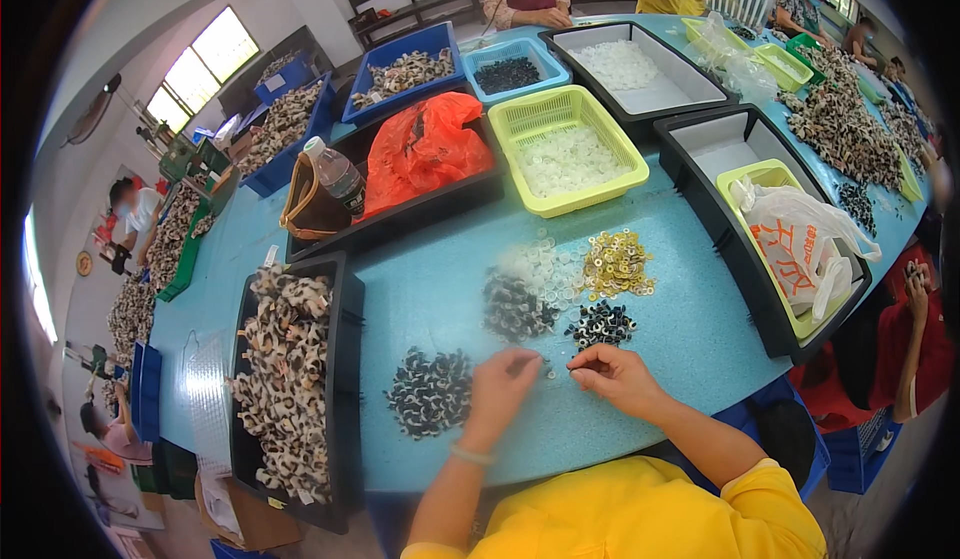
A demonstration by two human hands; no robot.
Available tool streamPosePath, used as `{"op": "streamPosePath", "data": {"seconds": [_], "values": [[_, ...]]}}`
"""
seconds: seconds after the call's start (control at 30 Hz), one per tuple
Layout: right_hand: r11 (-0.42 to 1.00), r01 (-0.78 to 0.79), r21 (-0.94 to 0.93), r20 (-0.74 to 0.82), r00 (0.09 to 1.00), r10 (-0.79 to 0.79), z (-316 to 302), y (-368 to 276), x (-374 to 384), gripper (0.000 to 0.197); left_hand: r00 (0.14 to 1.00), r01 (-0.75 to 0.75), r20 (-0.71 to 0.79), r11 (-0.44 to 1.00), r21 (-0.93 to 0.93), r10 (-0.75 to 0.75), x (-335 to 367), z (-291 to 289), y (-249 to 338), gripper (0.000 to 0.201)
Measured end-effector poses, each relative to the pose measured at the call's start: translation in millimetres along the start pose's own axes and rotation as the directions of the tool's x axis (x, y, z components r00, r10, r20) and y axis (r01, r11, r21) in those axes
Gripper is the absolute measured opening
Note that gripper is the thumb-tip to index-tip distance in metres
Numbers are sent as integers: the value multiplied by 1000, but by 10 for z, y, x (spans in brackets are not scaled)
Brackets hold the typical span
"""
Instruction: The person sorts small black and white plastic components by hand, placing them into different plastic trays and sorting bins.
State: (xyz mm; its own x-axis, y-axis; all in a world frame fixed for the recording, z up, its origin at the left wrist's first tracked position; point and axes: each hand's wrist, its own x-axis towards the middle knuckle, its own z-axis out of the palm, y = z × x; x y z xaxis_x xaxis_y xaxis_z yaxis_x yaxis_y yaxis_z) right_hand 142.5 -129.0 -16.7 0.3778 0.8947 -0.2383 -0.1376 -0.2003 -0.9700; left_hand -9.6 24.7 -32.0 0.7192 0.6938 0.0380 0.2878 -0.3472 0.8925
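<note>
My left hand [503, 387] is pinched over the blue tabletop, its fingertips pressed together. What it holds, if anything, is too small to make out. Just to its right, my right hand [618, 377] is also pinched, with a tiny dark piece at the fingertips that I cannot name. Left of my left hand lies a pile of small black-and-white parts [430, 393]. Beyond my hands are a heap of small dark pieces [512, 304], translucent white rings [556, 271], yellow rings [616, 263] and black rings [600, 326].
A black tray [348, 379] full of mottled pieces stands at the left. Behind the piles are a yellow-green basket [590, 196] and a black tray with a red plastic bag [420, 149]. A black tray [690, 171] with a bagged basket stands right. Other people sit around the table.
</note>
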Motion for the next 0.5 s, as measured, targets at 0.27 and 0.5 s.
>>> {"op": "streamPosePath", "data": {"seconds": [0.27, 0.5], "values": [[973, 78, 218, -28, 997, -74, 259, 47, -4, 25, 953, 282, 42, 831, -480, -299, -157, 140, 115, 25], [976, 3, 217, -29, 1000, 3, 208, 88, 45, 28, 966, 246, 88, 755, -607, -244, -308, 198, 233, 30]]}}
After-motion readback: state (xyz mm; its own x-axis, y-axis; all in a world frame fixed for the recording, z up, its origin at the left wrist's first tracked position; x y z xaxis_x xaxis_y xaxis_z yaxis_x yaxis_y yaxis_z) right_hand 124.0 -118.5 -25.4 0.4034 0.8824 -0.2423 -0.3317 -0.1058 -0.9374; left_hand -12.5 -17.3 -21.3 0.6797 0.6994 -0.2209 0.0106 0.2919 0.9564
